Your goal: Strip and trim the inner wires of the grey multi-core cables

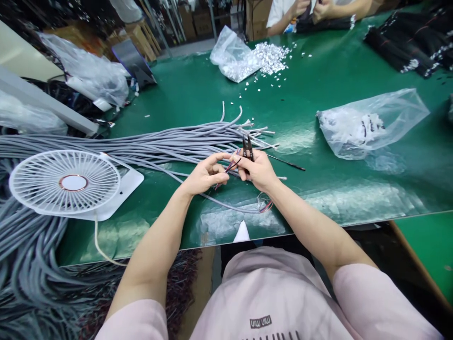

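Thin red and black wires point(232, 165) run between my two hands, which are close together over the bench. My left hand point(207, 175) pinches the wires between thumb and fingertips. In my right hand point(260, 171) is a small pair of dark cutters point(247, 147), its two prongs pointing away from me; that thumb also touches the wires. Just beyond my hands lies a thick bundle of grey cables point(170, 141), with pale stripped ends at the right. Nearer to me, one grey cable point(230, 207) ends in fanned-out coloured wires point(265, 204).
A white fan point(74, 182) stands at left beside heaped grey cables point(28, 255). Small white parts point(271, 57) spill from a plastic bag point(233, 54) at the back. Another bag point(368, 125) lies right, black cables point(414, 40) far right. A co-worker's hands point(311, 8) are opposite.
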Available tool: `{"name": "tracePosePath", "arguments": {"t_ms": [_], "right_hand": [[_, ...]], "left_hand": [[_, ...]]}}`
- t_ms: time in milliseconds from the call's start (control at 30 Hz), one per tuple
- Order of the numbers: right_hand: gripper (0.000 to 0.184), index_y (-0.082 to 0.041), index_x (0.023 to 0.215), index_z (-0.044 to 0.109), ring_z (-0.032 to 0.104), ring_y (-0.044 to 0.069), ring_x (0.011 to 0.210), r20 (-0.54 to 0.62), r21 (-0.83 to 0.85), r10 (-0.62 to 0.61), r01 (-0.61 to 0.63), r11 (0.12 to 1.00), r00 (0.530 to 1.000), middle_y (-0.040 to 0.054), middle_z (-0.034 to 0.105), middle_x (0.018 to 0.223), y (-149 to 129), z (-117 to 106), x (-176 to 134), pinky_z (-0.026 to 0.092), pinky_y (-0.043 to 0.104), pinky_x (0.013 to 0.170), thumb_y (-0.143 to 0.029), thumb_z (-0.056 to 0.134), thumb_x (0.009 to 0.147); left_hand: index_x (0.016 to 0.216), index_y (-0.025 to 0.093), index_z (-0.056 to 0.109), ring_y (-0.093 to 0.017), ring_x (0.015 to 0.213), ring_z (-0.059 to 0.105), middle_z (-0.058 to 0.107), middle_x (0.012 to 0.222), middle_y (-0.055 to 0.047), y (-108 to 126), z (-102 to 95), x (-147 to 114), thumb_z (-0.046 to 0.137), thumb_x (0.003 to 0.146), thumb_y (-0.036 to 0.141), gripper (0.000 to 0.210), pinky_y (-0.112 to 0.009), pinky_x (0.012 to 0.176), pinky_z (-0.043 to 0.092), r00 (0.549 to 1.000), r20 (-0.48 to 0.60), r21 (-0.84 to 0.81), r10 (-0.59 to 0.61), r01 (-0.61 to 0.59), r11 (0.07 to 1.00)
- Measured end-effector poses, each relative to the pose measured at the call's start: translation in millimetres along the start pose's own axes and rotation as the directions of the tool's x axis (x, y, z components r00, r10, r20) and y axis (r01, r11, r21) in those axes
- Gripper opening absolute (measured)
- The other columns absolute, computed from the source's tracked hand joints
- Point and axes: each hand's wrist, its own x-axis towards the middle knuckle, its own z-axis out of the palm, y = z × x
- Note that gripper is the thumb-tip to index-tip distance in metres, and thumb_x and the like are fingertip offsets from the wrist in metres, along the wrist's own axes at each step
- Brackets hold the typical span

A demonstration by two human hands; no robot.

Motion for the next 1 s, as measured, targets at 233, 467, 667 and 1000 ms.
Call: {"name": "tracePosePath", "arguments": {"t_ms": [233,467,667,1000], "right_hand": [[0.034,-0.018,0.068,0.049,0.028,0.004,0.029,-0.008,-0.068,0.34,-0.339,0.938,0.941,-0.01,0.044,0.045,23,8,10,0.015,0.02,0.031,-0.043,0.073,0.068],[0.031,-0.019,0.084,0.052,0.045,0.009,0.053,-0.029,-0.597,-0.116,0.076,0.799,0.993,-0.0053,0.049,0.058,-4,-17,-6,0.035,0.022,0.056,-0.046,0.042,0.093],[0.017,-0.019,0.095,0.051,0.049,0.012,0.063,0.157,-0.766,-0.204,0.249,0.593,0.966,-0.0012,0.056,0.074,-7,-9,-23,0.036,0.025,0.064,-0.035,0.047,0.091],[0.024,-0.017,0.104,0.057,0.062,0.02,0.078,0.214,-0.851,-0.167,0.267,0.451,0.963,0.0062,0.068,0.09,0,-2,-22,0.041,0.029,0.07,-0.034,0.048,0.09]], "left_hand": [[0.105,0.015,0.069,-0.009,0.044,0.055,0.064,0.053,0.0,-12,1.6,-2,0.079,0.068,0.033,0.043,-0.017,0.044,0.041,0.995,-0.095,-0.076,0.01,-0.017,0.997],[0.096,0.012,0.072,-0.008,0.046,0.054,0.066,0.055,-0.002,-11,-4.2,-3,0.08,0.065,0.032,0.038,-0.016,0.046,0.042,0.977,-0.206,-0.174,-0.045,0.009,0.985],[0.094,0.012,0.072,-0.008,0.047,0.055,0.068,0.058,-0.003,-12,-3.7,-3,0.082,0.063,0.031,0.038,-0.017,0.047,0.041,0.978,-0.193,-0.229,-0.08,0.035,0.973],[0.098,0.012,0.07,-0.007,0.051,0.056,0.066,0.061,0.0,-11,-1.7,-4,0.084,0.061,0.029,0.044,-0.016,0.05,0.041,0.989,-0.118,-0.23,-0.088,0.059,0.971]]}}
